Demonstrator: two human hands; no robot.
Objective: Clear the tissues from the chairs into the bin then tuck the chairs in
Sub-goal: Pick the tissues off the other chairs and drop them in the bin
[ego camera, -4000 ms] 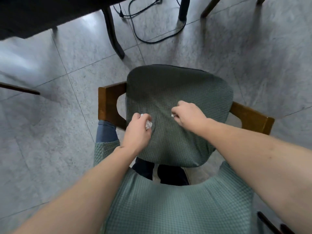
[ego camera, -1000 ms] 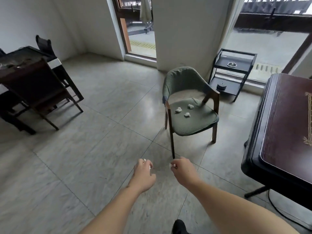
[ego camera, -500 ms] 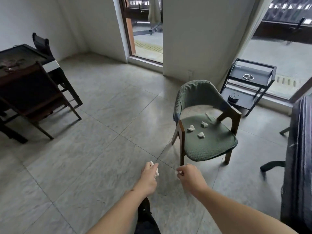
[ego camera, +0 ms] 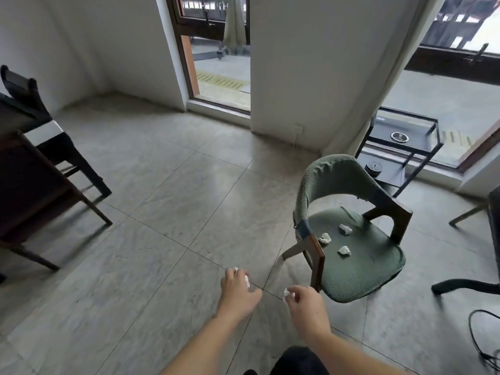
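Hands: left hand (ego camera: 238,290) and right hand (ego camera: 305,304) each curl round a tissue wad | at 2 o'clock: green chair (ego camera: 357,255) with three tissues (ego camera: 344,250) on its seat | change: view turned left, chair slid right | bin not seen, likely still looking for it

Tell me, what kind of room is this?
Probably a tea room or lounge opening onto a terrace: dark wooden table, green cushioned chair, black side trolley holding an ashtray, glass door.

Tissue wads (ego camera: 246,279) mostly hidden in fists; perhaps a table (ego camera: 495,220), cut off right.
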